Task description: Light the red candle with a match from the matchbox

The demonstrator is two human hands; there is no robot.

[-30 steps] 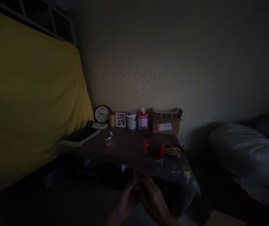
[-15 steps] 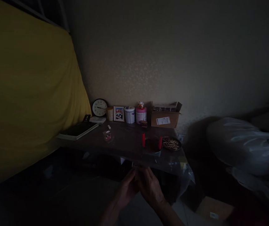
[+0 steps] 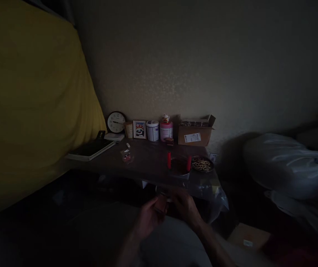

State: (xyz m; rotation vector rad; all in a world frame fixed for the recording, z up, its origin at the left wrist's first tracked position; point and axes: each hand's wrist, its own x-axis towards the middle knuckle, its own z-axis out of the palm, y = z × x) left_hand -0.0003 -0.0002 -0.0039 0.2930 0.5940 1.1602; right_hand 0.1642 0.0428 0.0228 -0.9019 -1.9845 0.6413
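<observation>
In the dim head view, my left hand (image 3: 148, 218) is closed around a small reddish-brown matchbox (image 3: 161, 204), held in front of the table's near edge. My right hand (image 3: 185, 204) is just right of the box, its fingers curled together; whatever may be between them is too dark to make out. On the table beyond stand two red candles (image 3: 169, 160) at the sides of a dark round dish (image 3: 179, 173). Right beside it, a round plate holds many loose matchsticks (image 3: 201, 164).
A small clear packet (image 3: 126, 156) lies on the table (image 3: 148, 159). Along the wall stand a clock (image 3: 116, 122), a framed panda picture (image 3: 139, 129), a white tin (image 3: 152, 131), a pink-lidded tin (image 3: 166, 131) and an open cardboard box (image 3: 194, 135). White bags (image 3: 284, 167) sit at right.
My hands have come apart: the right has moved off to the right, and the matchbox now shows in my left hand. The view has tilted slightly downward.
</observation>
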